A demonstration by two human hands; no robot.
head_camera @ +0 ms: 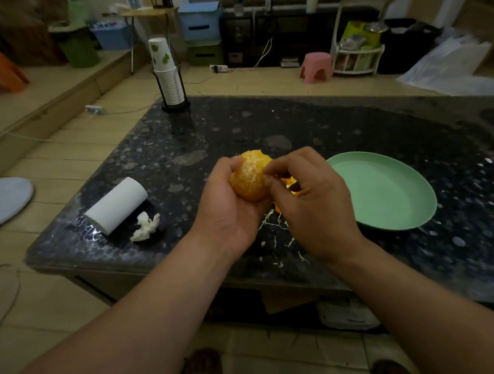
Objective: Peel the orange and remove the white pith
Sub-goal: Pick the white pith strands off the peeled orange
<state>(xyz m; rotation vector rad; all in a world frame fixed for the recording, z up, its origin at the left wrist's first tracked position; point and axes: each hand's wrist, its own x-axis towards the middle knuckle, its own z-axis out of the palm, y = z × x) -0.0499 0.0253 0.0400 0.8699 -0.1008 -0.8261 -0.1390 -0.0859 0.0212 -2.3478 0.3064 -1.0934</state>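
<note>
A peeled orange (249,176), its skin gone and pale pith still on its segments, sits in my left hand (229,208), whose fingers curl round it from below and the left. My right hand (307,200) is against the fruit's right side, thumb and forefinger pinching at the pith there. Under my hands, white pith strands (274,224) lie scattered on the dark table (323,124). Pieces of orange peel (289,182) show behind my right hand, mostly hidden.
A green plate (384,190), nothing on it, lies right of my hands. A paper roll (117,206) and a crumpled tissue (145,226) lie to the left. A stack of paper cups in a holder (168,76) stands at the table's far left corner.
</note>
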